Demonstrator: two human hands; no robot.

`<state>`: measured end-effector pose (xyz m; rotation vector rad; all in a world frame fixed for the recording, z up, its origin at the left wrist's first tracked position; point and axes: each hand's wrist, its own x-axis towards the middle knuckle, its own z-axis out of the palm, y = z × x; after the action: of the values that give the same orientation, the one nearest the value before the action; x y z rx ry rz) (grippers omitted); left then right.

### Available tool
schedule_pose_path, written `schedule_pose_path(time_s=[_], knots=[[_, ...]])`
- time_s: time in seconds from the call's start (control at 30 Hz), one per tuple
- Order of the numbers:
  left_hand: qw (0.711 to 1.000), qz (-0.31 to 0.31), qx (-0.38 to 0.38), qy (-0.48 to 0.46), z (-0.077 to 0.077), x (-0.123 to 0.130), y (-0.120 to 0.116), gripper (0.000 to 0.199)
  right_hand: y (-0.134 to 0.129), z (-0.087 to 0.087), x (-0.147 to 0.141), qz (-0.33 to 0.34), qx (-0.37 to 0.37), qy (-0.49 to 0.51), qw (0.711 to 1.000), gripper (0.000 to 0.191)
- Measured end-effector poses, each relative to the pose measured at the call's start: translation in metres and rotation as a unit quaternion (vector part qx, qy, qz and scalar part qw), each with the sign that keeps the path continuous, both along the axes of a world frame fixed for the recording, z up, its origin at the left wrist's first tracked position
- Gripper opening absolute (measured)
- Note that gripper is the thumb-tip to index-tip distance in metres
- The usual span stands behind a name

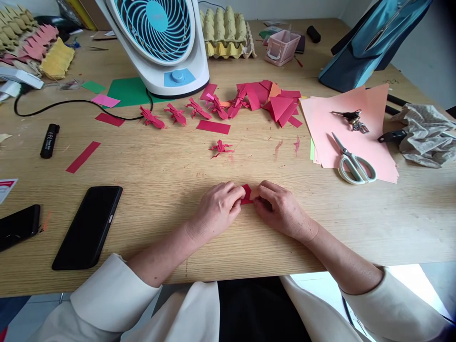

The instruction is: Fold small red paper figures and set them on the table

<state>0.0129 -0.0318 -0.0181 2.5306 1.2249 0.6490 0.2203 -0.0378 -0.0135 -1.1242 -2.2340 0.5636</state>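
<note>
Between my two hands, near the table's front edge, is a small folded piece of red paper (246,194). My left hand (220,207) pinches its left side, fingers curled together. On the right side, my right hand (281,207) grips it between thumb and fingertips. Parts of the paper are hidden under the fingers. Just beyond my hands lies a small folded red paper figure (220,148) with thin legs. Farther back, several similar figures (176,114) lie in a row, beside a pile of red paper pieces (280,107).
White scissors (356,168) and keys (354,119) lie on pink sheets (342,142) at right. A fan (178,83) stands at the back. Red strips (83,157), a black marker (50,141) and a black phone (87,228) are at left. A blue bag (366,47) stands back right.
</note>
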Motion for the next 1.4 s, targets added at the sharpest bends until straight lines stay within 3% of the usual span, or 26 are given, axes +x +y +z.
schedule_pose_path(time_s=[0.17,0.27,0.47,0.63,0.8,1.0,1.13,1.4], knots=[[1.0,-0.011,0.011,0.0,0.0,0.001,0.0,0.016,-0.004,0.0,0.02,0.103,0.063,-0.057,0.991,0.028],[1.0,-0.013,0.01,-0.003,-0.001,0.0,-0.001,0.017,-0.007,0.003,0.024,0.132,0.108,-0.119,0.978,0.033],[0.996,-0.068,0.058,-0.013,0.002,-0.014,-0.006,0.024,-0.007,0.006,0.02,0.131,0.137,-0.154,0.97,0.035],[0.979,-0.123,0.133,0.091,0.004,-0.025,-0.013,0.038,-0.006,0.004,0.02,0.131,0.154,-0.17,0.965,0.035],[0.958,-0.152,0.159,0.182,0.008,-0.026,-0.017,0.041,-0.008,0.006,0.02,0.126,0.174,-0.178,0.96,0.03],[0.94,-0.163,0.204,0.22,0.012,-0.022,-0.018,0.04,-0.013,0.012,0.024,0.143,0.169,-0.196,0.955,0.028],[0.933,-0.166,0.187,0.259,0.013,-0.022,-0.02,0.039,-0.015,0.013,0.025,0.154,0.172,-0.22,0.948,0.025],[0.954,-0.108,0.134,0.246,0.015,-0.014,-0.029,0.037,-0.02,0.011,0.022,0.138,0.182,-0.261,0.938,0.025]])
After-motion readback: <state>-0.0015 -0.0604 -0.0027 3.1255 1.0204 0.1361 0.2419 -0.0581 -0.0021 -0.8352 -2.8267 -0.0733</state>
